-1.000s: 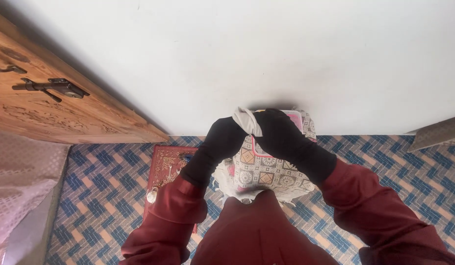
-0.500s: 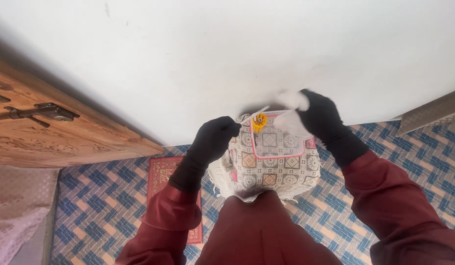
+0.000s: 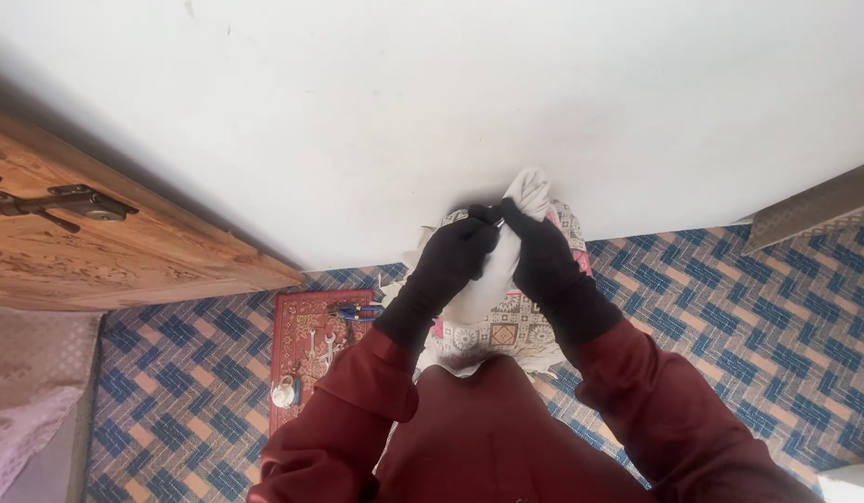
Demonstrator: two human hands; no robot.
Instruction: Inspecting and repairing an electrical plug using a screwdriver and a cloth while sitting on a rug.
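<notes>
Head view. Left hand point(image 3: 455, 256) and right hand point(image 3: 534, 251), both in black gloves, meet against the white wall point(image 3: 376, 102), each pinching a white cloth point(image 3: 528, 191) that sticks up between them. A patterned bag point(image 3: 497, 326) hangs just below the hands. On the carpet point(image 3: 730, 307), a red mat point(image 3: 306, 340) carries pliers point(image 3: 357, 312), spanners and a padlock point(image 3: 285, 391). Wooden door point(image 3: 87, 242) at left.

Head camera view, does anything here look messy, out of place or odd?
Small tools and a padlock lie loose on the red mat by the wooden door. Both gloved hands, left hand and right hand, bunch a white cloth over a patterned cushion. Nothing looks spilled or broken.
</notes>
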